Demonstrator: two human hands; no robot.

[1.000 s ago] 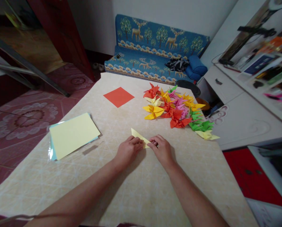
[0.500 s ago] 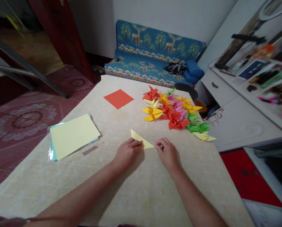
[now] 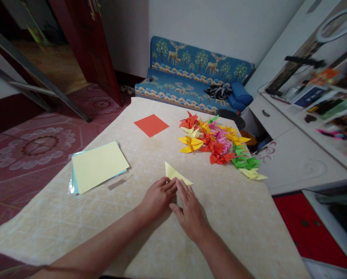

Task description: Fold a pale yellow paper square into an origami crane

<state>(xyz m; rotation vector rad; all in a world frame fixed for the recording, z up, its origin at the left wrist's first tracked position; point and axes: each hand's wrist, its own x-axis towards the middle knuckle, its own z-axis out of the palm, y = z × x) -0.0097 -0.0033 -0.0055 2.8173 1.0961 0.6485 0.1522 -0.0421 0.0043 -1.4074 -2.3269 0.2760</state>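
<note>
A pale yellow sheet of paper, folded into a triangle, lies flat on the table before me. My left hand rests on its near left part with the fingers stretched forward, pressing it down. Beside it, my right hand lies with its fingers extended, the fingertips on the near edge of the triangle and touching the left fingertips. The thumb of that hand is spread to the left. Part of the paper's near edge is hidden under the fingers.
Several folded paper cranes in red, yellow, pink and green cluster at the right. A red paper square lies farther back. At the left sits a stack of pale yellow and blue sheets in clear wrapping. A blue sofa stands beyond the table.
My right hand has moved left from the triangle's right corner, its pinched fingers now stretched out beside the left hand. The camera view has shifted slightly.
</note>
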